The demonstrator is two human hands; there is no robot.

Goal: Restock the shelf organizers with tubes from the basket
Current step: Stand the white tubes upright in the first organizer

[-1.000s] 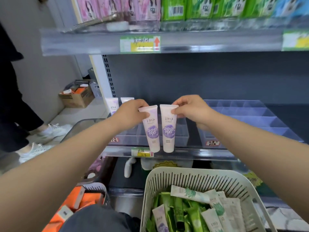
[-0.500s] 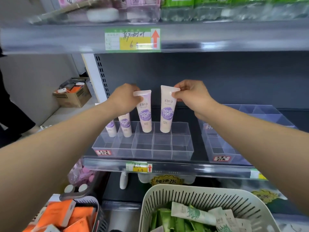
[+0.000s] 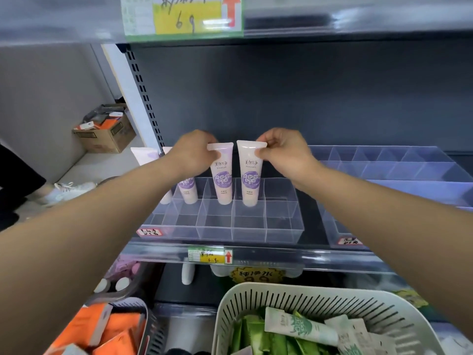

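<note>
**Seating Two Tubes in the Rear Row of the Organizer**

The left hand (image 3: 194,152) and the right hand (image 3: 284,149) each hold one purple-labelled tube by its flat crimped end. The fingers (image 3: 261,153) of each hand are clamped on that end in a pinch.

The left tube (image 3: 222,180) and the right tube (image 3: 250,180) hang directly below the fingers. Each long axis is near vertical, cap end down. The two tubes are just beside each other and do not touch.

Both cap ends are inside neighbouring rear compartments of the clear organizer (image 3: 281,226), which stands on the shelf (image 3: 332,257). Whether the caps rest on the compartment floor cannot be told. Two placed tubes (image 3: 188,190) stand in the rear compartments to the left. One rear compartment to the right holds nothing.

The coming move is judged to be a straight release. Since each tube lies below its own hand, neither hand needs to cross the other.

The basket (image 3: 256,298), near the person and below the shelf, holds further green and white tubes.
</note>
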